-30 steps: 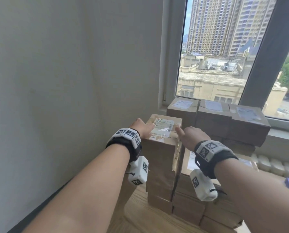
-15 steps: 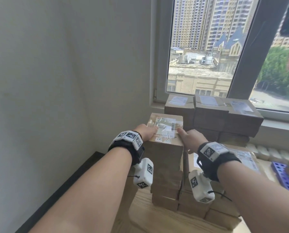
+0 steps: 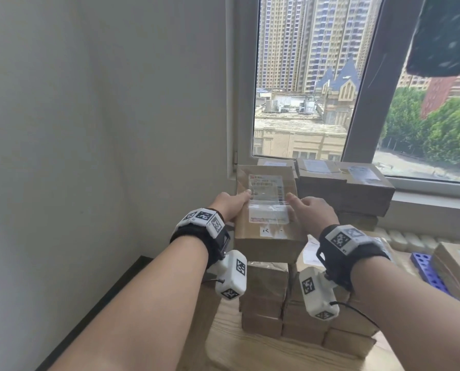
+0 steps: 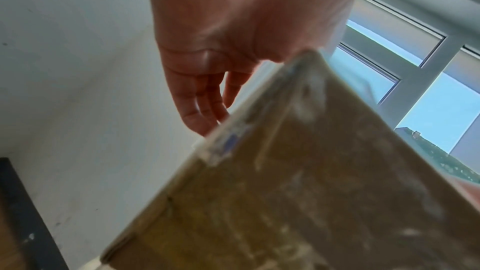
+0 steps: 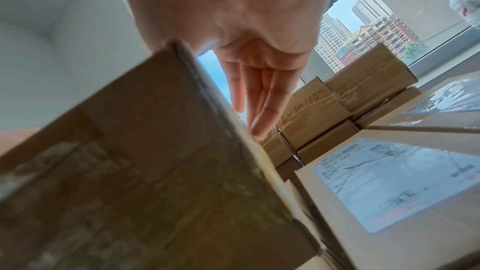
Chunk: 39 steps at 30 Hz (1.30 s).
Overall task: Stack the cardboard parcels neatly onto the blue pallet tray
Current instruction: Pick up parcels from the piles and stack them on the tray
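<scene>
I hold a cardboard parcel with a white shipping label between both hands, lifted clear above a stack of parcels. My left hand presses its left side, thumb lying on top. My right hand presses the right side, thumb likewise on top. In the left wrist view the fingers run straight along the parcel. The right wrist view shows straight fingers beside the parcel. A piece of the blue pallet tray shows at the right.
More parcels are piled by the window sill behind. Another labelled parcel sits on the blue tray at the far right. A wooden surface lies under the stacks. A white wall is close on the left. A water bottle stands on the sill.
The parcel, resting on top of the stack a second ago, now hangs lifted above it between both hands. Both thumbs have slid further onto its top.
</scene>
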Tool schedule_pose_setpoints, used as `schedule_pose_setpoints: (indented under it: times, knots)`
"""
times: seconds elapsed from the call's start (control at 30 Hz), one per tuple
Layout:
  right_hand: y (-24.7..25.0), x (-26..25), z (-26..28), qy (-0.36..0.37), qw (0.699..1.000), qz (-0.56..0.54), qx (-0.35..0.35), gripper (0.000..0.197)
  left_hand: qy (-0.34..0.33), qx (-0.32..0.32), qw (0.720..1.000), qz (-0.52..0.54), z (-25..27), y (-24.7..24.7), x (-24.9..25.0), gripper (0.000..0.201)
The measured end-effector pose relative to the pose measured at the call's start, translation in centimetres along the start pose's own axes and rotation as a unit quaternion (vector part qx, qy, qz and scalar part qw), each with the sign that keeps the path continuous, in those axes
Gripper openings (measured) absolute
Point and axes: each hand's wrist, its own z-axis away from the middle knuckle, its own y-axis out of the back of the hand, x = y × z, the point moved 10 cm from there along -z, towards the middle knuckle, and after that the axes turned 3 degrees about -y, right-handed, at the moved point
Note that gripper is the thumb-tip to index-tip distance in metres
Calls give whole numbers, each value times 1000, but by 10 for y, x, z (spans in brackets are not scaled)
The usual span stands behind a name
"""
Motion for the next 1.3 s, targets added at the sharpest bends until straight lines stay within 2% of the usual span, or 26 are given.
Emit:
schedule_pose_setpoints:
  times: [0.1,0.17,0.37,0.63,0.87,1.0,1.07,1.13,1.3]
  knots:
    - [11,1,6,-5,999,-46,21,49,-16,7,999,39,2,-2,4,89]
    - [18,1,11,-5,998,-46,33,51,-32,-3,997,71,6,-8,10,91]
    - [39,9,29,-13,996,-56,69,56,-79,-48,987,134,20,-20,19,66]
    - [53,22,56,-23,993,-70,88,50,-104,-63,979,165,33,-36,13,56]
    - [51,49,81,-19,988,-129,81,46,-125,-80,968,204,43,-57,7,66]
    - [42,71,97,-61,975,-213,33,50,-130,-105,959,227,49,-83,7,71]
    - [41,87,105,-82,960,-269,19,42,-137,-117,955,235,53,-100,8,76]
    - [45,105,117,-104,949,-297,23,33,-142,-134,953,232,59,-119,11,81]
    - [69,154,138,-139,935,-323,40,30,-151,-177,944,232,73,-172,25,98]
